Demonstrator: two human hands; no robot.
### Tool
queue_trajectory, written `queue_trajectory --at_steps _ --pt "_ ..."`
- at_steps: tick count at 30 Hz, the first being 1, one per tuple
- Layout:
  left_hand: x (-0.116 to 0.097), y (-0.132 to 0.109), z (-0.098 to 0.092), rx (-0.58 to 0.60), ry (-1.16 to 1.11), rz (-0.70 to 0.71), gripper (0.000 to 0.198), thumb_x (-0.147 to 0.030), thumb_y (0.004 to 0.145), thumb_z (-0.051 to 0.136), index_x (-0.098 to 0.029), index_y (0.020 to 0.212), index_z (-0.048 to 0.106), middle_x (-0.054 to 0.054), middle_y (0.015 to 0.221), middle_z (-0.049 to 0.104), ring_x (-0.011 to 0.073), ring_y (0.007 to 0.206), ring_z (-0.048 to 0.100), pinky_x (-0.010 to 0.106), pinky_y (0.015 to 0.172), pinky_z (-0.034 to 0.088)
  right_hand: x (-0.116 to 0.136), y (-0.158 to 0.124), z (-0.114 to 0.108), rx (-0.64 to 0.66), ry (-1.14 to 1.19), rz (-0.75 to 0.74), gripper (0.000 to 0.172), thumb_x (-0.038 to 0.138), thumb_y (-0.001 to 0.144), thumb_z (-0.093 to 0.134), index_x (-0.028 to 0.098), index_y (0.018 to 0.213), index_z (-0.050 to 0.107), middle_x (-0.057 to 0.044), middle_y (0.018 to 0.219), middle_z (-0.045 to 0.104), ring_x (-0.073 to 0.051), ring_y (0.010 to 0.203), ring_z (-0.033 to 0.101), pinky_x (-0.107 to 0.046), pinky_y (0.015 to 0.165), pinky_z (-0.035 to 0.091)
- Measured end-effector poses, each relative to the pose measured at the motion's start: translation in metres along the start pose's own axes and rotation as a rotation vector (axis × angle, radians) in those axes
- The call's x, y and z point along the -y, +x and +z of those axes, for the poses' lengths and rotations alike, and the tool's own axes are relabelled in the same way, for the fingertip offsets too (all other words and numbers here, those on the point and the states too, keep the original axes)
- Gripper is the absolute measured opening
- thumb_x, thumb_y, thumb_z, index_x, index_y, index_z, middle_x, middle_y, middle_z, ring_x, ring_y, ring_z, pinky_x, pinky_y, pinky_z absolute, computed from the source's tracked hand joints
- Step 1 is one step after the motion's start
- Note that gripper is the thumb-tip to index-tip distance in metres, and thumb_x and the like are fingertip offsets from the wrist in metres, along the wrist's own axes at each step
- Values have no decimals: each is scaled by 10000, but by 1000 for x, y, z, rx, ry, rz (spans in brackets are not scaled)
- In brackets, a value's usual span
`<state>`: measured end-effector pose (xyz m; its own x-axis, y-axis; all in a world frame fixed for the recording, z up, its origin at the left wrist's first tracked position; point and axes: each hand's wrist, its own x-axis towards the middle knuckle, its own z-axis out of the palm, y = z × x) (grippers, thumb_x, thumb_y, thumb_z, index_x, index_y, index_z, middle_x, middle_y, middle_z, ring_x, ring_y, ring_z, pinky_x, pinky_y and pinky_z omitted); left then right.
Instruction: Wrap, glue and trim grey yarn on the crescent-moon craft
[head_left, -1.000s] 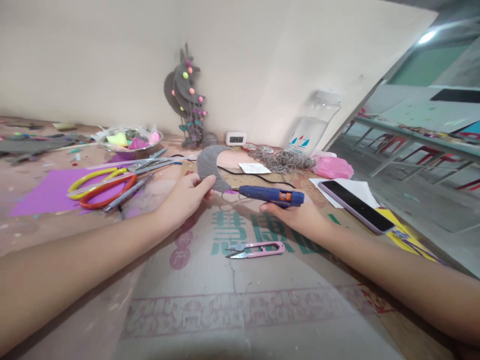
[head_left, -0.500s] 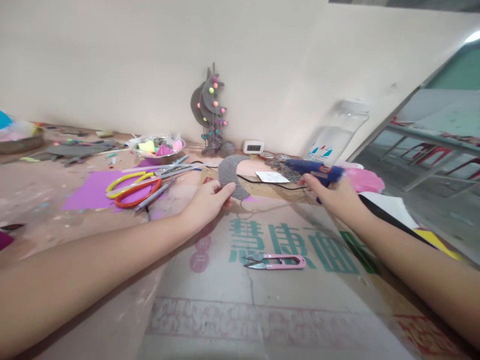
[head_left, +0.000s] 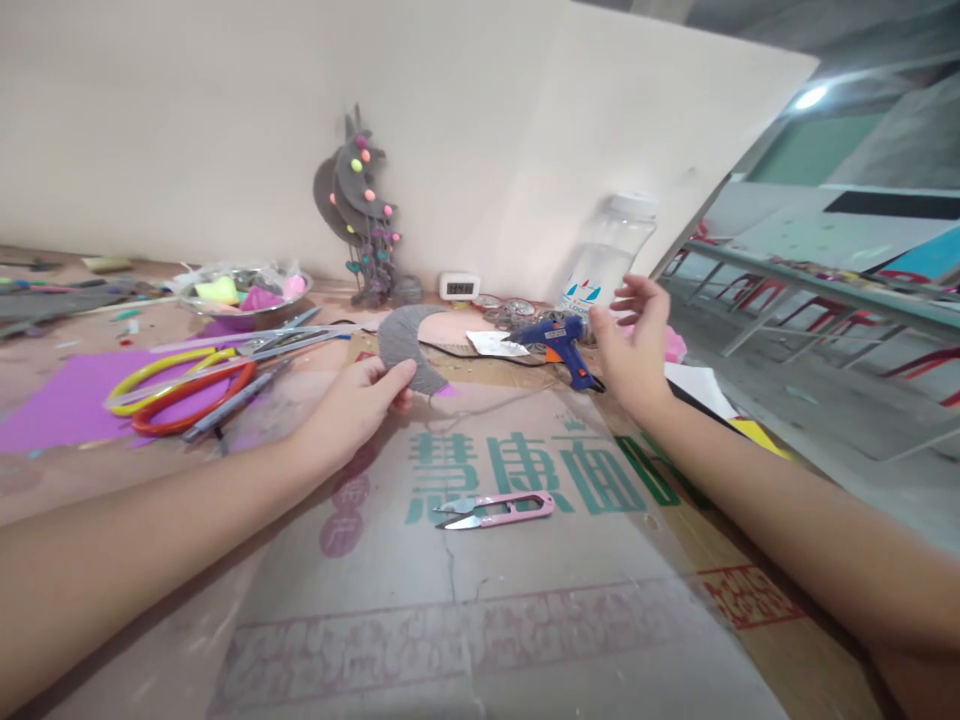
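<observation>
My left hand (head_left: 379, 392) pinches the lower part of a crescent moon (head_left: 409, 345) wound in grey yarn, with a bit of purple at its lower tip. My right hand (head_left: 636, 345) is raised with fingers apart and holds nothing. Just left of it a blue glue gun (head_left: 559, 345) rests on the table, its nozzle pointing left. A white paper piece (head_left: 496, 344) lies by the nozzle. Nearer to me, pink thread snips (head_left: 499, 510) lie on the printed cardboard sheet (head_left: 420, 650).
Yellow- and red-handled scissors (head_left: 187, 395) lie on purple paper (head_left: 60, 400) at left. Behind stand a metal bowl (head_left: 244, 312) of coloured clay, a grey moon decoration (head_left: 358, 210), a small digital clock (head_left: 459, 286) and a clear bottle (head_left: 609, 250).
My right hand has let go of the glue gun, which now rests on the table. The view has turned right; my left hand still holds the crescent.
</observation>
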<state>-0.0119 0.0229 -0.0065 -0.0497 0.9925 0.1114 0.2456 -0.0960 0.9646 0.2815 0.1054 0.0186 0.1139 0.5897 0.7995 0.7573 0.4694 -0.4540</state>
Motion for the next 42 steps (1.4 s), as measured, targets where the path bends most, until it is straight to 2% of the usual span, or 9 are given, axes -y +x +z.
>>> queue_trajectory --at_steps 2,5,7,10,14,20,27,36,42 --pt "0 0 0 -10 -36 -14 319 -413 793 552 -194 561 543 -6 560 563 142 557 506 254 577 379 21 -5 -8 47 -6 -127 369 413 837 519 192 1133 517 -115 1091 576 -227 981 569 -386 861 455" --pt "0 0 1 -21 -97 -32 316 -428 779 572 -192 571 544 -2 578 577 144 572 528 256 596 393 54 -23 -11 508 30 -231 247 401 870 494 197 859 632 -61 870 652 -205 867 600 -356 817 462" --pt "-2 -1 1 -27 -103 -36 324 -442 777 573 -186 579 552 -2 586 581 140 569 526 252 588 384 74 -38 -7 749 44 -306 266 407 865 515 191 947 646 -72 950 666 -212 908 597 -359 817 460" --pt "-4 -2 1 -40 -82 -30 330 -448 770 577 -177 581 558 -4 586 578 134 557 510 250 573 367 93 -58 5 874 25 -452 380 472 809 586 179 1045 636 -106 989 652 -238 943 576 -383 826 445" --pt "-3 0 1 -35 -84 -25 335 -464 761 583 -172 602 550 -13 581 571 133 557 512 248 586 379 109 -68 17 900 22 -545 189 314 876 529 174 852 654 -68 844 660 -193 809 584 -312 724 439" --pt "1 1 0 22 -39 15 363 -496 783 552 -172 620 537 -12 592 579 140 583 535 254 599 393 117 -50 18 794 36 -541 203 260 902 466 190 877 655 -45 784 687 -179 732 608 -278 654 413" --pt "0 1 0 35 -32 7 341 -453 797 544 -182 591 526 -23 546 559 129 531 508 246 564 373 91 -40 26 604 245 -139 226 355 871 512 190 825 658 -20 762 675 -147 687 590 -251 639 426" --pt "-3 0 2 36 -82 -7 294 -392 778 567 -194 564 529 -18 536 548 134 523 499 252 567 381 75 -50 40 703 267 42 235 359 829 532 169 742 639 8 629 592 -116 552 484 -247 550 386" --pt "-4 -1 2 35 -65 -49 292 -389 771 580 -184 566 543 -6 538 567 128 518 504 249 554 379 74 -49 39 573 257 -83 212 243 836 528 170 1012 622 -69 982 651 -186 890 578 -327 811 439"
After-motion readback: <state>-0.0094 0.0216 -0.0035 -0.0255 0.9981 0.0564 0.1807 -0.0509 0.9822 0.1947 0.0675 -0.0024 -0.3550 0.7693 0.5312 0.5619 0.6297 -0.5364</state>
